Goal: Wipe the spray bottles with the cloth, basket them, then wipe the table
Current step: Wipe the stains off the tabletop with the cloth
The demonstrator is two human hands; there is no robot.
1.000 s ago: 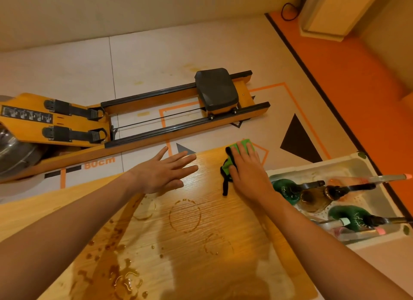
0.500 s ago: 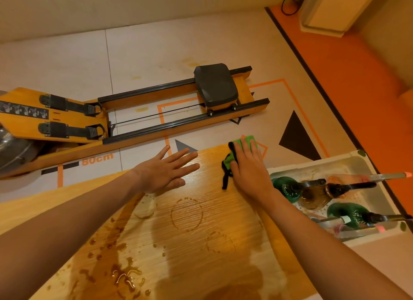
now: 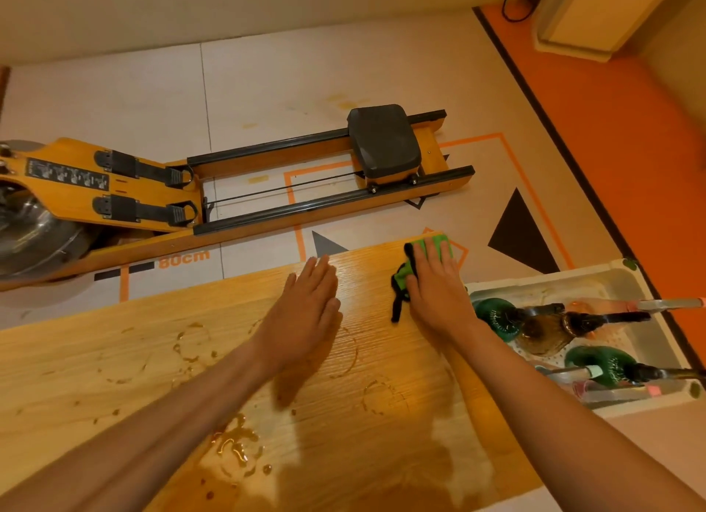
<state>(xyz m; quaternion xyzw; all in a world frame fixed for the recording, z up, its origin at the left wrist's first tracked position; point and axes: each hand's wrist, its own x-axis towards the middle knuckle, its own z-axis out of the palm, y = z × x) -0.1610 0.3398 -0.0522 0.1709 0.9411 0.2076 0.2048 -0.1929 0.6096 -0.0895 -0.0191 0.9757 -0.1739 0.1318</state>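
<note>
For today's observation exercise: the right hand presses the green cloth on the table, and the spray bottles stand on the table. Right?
No. The head view shows the spray bottles lying in the white basket beside the table, not standing on it. The right hand does press the green cloth on the table.

- One head-worn view only: it looked steeply down from above the table (image 3: 114, 378), wide-angle, with straight lines bowed toward the edges.
- It faced forward past the table's far edge to the floor (image 3: 305, 72) and a rowing machine (image 3: 267, 190).
- It sat close; the basket (image 3: 626, 278) was cut by the right border.
</note>
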